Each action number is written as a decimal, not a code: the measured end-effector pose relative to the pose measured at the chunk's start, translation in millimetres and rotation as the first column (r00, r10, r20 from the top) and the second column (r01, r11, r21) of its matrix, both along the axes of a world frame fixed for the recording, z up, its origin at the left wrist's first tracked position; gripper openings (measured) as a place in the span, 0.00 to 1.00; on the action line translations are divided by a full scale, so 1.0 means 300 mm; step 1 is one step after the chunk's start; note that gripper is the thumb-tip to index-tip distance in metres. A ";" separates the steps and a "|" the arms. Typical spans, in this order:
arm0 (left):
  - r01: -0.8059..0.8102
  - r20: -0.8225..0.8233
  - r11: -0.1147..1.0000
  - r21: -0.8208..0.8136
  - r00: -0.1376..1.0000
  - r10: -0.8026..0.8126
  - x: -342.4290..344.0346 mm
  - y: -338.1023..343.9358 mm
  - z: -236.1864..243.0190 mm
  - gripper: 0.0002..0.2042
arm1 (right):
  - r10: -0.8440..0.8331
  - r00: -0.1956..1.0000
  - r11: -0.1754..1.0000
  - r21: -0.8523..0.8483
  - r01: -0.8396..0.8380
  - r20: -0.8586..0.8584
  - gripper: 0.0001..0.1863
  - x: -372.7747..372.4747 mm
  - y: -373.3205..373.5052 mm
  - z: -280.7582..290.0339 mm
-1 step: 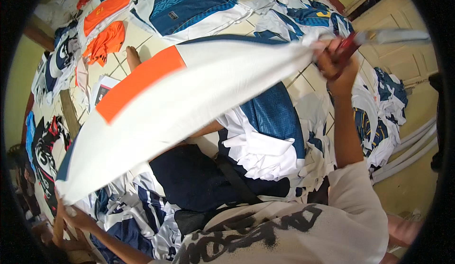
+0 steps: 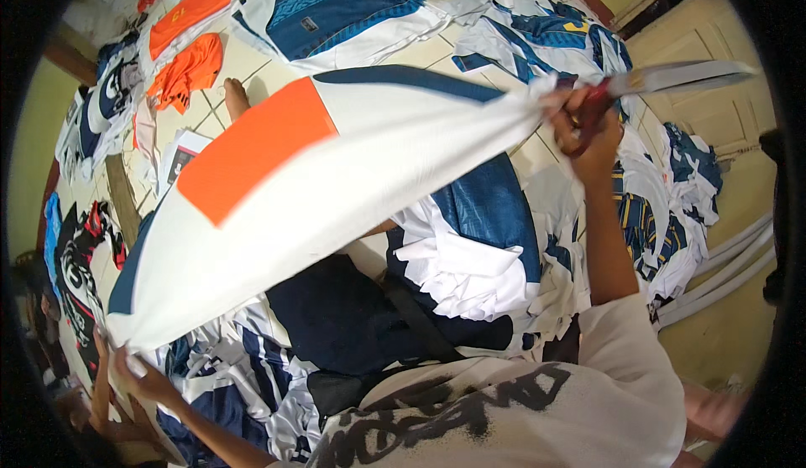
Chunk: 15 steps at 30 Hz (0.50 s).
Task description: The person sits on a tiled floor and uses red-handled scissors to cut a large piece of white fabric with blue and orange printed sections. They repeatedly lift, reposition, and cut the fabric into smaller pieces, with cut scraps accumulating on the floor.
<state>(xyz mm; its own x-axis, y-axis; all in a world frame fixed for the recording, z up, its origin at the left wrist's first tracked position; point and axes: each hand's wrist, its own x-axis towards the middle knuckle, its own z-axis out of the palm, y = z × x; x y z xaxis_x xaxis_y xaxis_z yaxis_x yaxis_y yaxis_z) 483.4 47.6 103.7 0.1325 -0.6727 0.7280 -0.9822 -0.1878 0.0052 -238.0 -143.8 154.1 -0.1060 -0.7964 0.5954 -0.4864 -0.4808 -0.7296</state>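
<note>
A white cloth panel (image 2: 353, 183) with an orange block (image 2: 256, 151) and dark blue edges is stretched across my lap. Its left end is pinched in my left hand (image 2: 144, 381), low on the left. On the upper right, my right hand (image 2: 583, 124) is closed round the bunched other end of the panel and the red handles of a pair of scissors (image 2: 678, 76). The scissors' blades point right, away from the cloth. Motion blurs my right hand a little.
White and blue fabric pieces (image 2: 466, 271) lie by my legs. Round about on the tiled floor (image 2: 432, 51) are a blue-and-white garment (image 2: 336, 16), orange pieces (image 2: 189, 73) and several cloth heaps. Another person's arm (image 2: 102, 392) is near my left hand. Pale pipes (image 2: 726, 258) lie at right.
The scissors and my right hand have moved slightly down and left. The cloth sags a little more, and its left end has shifted slightly right.
</note>
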 end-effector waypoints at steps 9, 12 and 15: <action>0.086 -0.355 0.989 0.123 0.934 -0.037 -0.628 -0.122 -0.244 0.08 | 0.009 0.974 0.905 0.417 0.089 -0.226 0.10 0.096 0.202 -0.290; 0.640 -0.877 0.645 0.418 0.470 0.101 -1.044 -0.134 -0.247 0.08 | -0.062 0.966 0.909 0.385 0.158 -0.251 0.21 0.109 0.211 -0.269; 0.744 -0.649 0.665 -0.056 -0.534 0.543 -1.344 -0.194 -0.291 0.21 | -0.076 0.935 0.917 0.345 0.202 -0.345 0.26 0.106 0.237 -0.199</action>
<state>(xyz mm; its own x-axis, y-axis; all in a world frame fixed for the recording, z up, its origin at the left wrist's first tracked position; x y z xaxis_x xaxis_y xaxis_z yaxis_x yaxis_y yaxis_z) 80.1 -10.6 16.2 -0.2792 -0.7490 -0.6009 0.3865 -0.6605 0.6437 -206.1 -72.8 94.4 -0.0870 -0.9556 0.2815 -0.7637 -0.1175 -0.6348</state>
